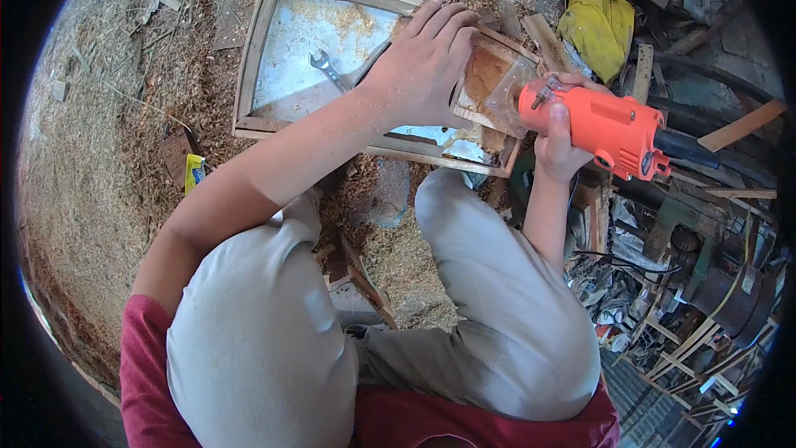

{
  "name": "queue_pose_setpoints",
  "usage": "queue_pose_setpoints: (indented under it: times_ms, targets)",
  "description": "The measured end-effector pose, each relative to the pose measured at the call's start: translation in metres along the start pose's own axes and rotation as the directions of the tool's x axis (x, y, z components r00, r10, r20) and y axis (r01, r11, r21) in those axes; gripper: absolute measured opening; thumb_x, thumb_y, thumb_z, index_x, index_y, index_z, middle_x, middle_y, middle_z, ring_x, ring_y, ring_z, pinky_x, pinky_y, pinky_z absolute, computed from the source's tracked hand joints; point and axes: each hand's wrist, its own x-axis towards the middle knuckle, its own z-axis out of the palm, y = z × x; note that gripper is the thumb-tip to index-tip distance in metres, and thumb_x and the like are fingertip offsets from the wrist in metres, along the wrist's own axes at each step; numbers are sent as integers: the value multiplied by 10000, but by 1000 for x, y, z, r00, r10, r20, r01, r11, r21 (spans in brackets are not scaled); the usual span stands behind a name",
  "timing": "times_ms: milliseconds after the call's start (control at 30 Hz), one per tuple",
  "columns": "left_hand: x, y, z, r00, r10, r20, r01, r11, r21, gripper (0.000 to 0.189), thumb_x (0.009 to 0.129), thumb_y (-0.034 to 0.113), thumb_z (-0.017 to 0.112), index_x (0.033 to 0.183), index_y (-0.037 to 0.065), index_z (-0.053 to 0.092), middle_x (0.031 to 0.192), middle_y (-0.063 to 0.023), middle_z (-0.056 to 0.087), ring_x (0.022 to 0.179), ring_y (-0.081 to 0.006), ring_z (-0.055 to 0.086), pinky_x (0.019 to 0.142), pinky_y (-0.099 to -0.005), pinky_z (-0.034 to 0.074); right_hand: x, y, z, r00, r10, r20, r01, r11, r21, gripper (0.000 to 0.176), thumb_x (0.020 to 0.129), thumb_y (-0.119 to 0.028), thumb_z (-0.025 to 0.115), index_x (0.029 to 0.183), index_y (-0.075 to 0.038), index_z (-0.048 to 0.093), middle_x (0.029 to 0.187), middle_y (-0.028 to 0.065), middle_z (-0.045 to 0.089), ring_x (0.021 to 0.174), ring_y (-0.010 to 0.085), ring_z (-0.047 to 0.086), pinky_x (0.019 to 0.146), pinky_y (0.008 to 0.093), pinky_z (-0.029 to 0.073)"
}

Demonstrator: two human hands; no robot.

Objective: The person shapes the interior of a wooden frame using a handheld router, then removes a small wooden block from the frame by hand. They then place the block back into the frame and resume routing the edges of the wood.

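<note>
My right hand (pixel 560 137) is wrapped around an orange-red trim router (pixel 593 126), which lies tilted on its side with its clear base plate (pixel 504 99) against a small wooden piece (pixel 483 81). My left hand (pixel 427 58) grips the other side of that wooden piece, with its thumb mostly hidden. Beneath both hands lies a wooden frame (pixel 246 75) with a pale, sawdust-marked panel (pixel 290 41) inside. An open-end wrench (pixel 328 69) rests on the panel, partly covered by my left forearm. The router's bit cannot be made out.
Wood shavings cover the ground (pixel 108 166). A yellow cloth (pixel 597 31) lies beyond the router. Wood offcuts (pixel 742 126), metal parts and cables crowd the right side. Near my left elbow is a small yellow packet (pixel 195 172). My bent knees (pixel 452 199) flank the near side of the frame.
</note>
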Motion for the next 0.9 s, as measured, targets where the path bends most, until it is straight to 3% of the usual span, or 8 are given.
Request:
queue_pose_setpoints:
  times_ms: [167, 267, 367, 467, 567, 900]
  targets:
    - [-1, 0, -2, 1000, 15, 15, -15, 1000, 12, 1092, 664, 671, 839, 1361, -90, 481, 1483, -236, 486, 1489, -392, 384, 1303, -546, 220, 2, 2, -1, 1000, -10, -6, 10, 1000, -9, 854, 825, -69, 701, 1526, -92, 215, 1162, 215, 622, 1025, 324, 659, 978, 494, 544]
    - [-1, 0, 1, 999, 25, -42, -26, 999, -20, 997, 654, 566, 860, 1312, -104, 525, 1448, -240, 517, 1461, -388, 413, 1289, -535, 231, 5, 5, 0, 1000, -19, 19, 19, 1000, -25, 827, 827, -70, 704, 1505, -89, 231, 1170, 224, 621, 1031, 327, 661, 977, 497, 544]
    - [-1, 1, 1, 999, 18, -42, -21, 998, -57, 1005, 646, 553, 873, 1322, -103, 522, 1458, -237, 510, 1469, -385, 406, 1295, -533, 223, 7, 8, 3, 999, -17, 37, 18, 999, -30, 793, 831, -77, 711, 1477, -86, 252, 1176, 231, 619, 1035, 329, 661, 976, 498, 545]
    - [-2, 2, 0, 1000, 14, -4, -14, 1000, 11, 1021, 647, 549, 879, 1335, -110, 514, 1466, -237, 503, 1478, -383, 396, 1302, -532, 213, 8, 7, 11, 1000, -10, 12, 10, 1000, 5, 762, 836, -87, 717, 1453, -84, 270, 1178, 234, 617, 1037, 331, 661, 976, 493, 546]
    - [-2, 1, 0, 999, -1, 38, -1, 1000, 28, 1106, 670, 703, 819, 1360, -95, 486, 1489, -224, 485, 1495, -373, 383, 1313, -540, 205, 10, 5, 15, 1000, 4, 5, -4, 1000, 22, 744, 838, -93, 719, 1443, -84, 285, 1180, 233, 617, 1042, 334, 661, 978, 491, 547]
    - [-1, 1, -2, 998, -6, 61, 4, 999, 45, 1120, 659, 683, 840, 1375, -98, 474, 1515, -214, 467, 1503, -359, 375, 1314, -535, 202, 9, 1, 21, 999, 25, -44, -23, 998, 59, 656, 824, -100, 713, 1377, -65, 363, 1160, 227, 626, 1033, 319, 664, 991, 481, 536]
